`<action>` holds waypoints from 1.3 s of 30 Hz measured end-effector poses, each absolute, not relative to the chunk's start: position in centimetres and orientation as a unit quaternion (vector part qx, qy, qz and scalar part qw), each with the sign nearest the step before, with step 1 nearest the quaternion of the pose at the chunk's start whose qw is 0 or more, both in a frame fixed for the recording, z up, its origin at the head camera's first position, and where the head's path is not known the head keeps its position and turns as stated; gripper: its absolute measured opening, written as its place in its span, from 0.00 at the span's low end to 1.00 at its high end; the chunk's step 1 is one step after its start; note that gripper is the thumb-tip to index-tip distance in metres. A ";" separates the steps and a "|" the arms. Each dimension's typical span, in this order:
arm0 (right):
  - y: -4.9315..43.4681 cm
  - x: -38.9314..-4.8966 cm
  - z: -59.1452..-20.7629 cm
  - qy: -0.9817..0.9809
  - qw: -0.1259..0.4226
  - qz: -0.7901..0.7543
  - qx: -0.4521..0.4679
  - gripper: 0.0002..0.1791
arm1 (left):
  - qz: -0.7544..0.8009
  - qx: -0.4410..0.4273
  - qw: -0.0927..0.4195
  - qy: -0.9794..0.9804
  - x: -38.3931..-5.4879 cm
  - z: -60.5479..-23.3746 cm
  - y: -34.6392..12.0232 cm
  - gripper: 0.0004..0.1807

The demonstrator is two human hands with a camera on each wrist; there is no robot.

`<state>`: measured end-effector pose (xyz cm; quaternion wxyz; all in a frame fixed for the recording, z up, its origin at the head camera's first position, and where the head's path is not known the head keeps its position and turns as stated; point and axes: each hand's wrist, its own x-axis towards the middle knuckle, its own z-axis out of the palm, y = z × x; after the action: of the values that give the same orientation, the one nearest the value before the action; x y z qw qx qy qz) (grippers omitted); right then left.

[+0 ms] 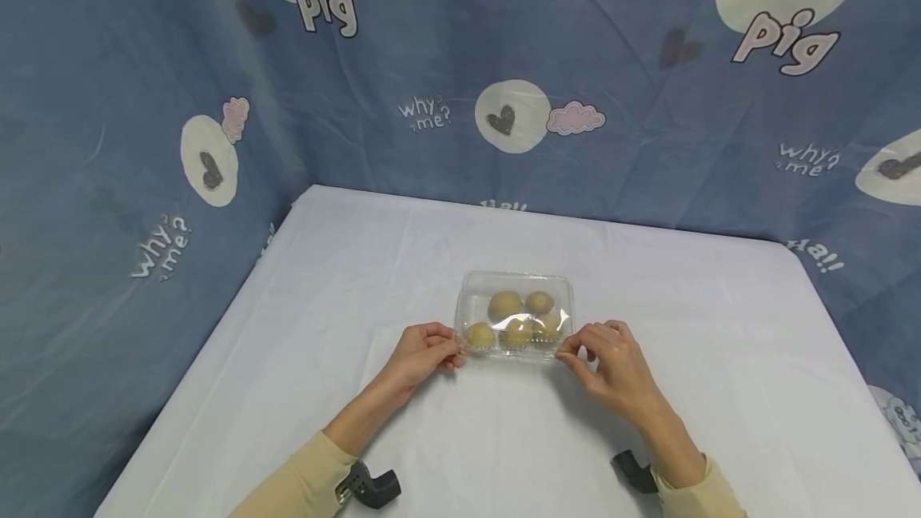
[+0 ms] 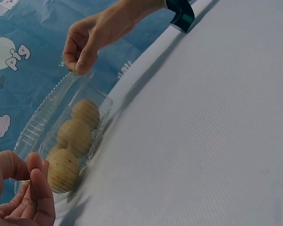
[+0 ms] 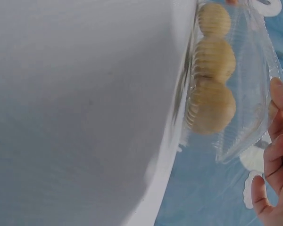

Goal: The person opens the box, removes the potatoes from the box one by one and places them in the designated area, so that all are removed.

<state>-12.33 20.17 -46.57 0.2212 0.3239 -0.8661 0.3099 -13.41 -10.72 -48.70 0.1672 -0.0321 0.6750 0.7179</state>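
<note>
A clear plastic clamshell box [image 1: 516, 282] lies on the white cloth with several round, yellow-brown potatoes [image 1: 506, 305] inside. Its lid [image 3: 247, 61] stands at an angle over the base in the wrist views. My left hand [image 1: 426, 354] pinches the box's rim at the front left corner, thumb against fingertips. At the front right corner my right hand [image 1: 608, 362] pinches the lid's edge between thumb and index finger; the other fingers are loosely curled in the right wrist view. Three potatoes [image 2: 75, 136] in the front row show through the ribbed wall.
A white cloth [image 1: 683, 422] covers the table, whose far edge meets a blue printed curtain [image 1: 403, 46]. The curtain also runs down the left side. Dark devices [image 1: 376, 488] are strapped at both wrists.
</note>
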 end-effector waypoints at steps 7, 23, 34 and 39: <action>20.3 -12.4 -46.8 -0.859 0.230 0.312 0.335 0.06 | 0.718 -0.033 0.162 0.676 -13.4 -48.8 -10.6 0.06; 20.4 -11.9 -45.9 -0.871 0.229 0.235 0.367 0.10 | 0.739 -0.035 0.208 0.640 -13.3 -48.7 -10.5 0.10; 20.0 -12.1 -46.3 -0.865 0.239 0.251 0.363 0.11 | 0.730 -0.033 0.190 0.655 -13.3 -49.0 -10.3 0.09; 20.2 -12.2 -46.6 -0.859 0.231 0.282 0.359 0.08 | 0.731 -0.021 0.169 0.660 -13.2 -49.1 -10.1 0.07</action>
<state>-12.24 20.20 -46.57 0.2315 0.3589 -0.8592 0.2817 -13.20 -10.13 -49.09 0.1695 -0.0212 0.6605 0.7311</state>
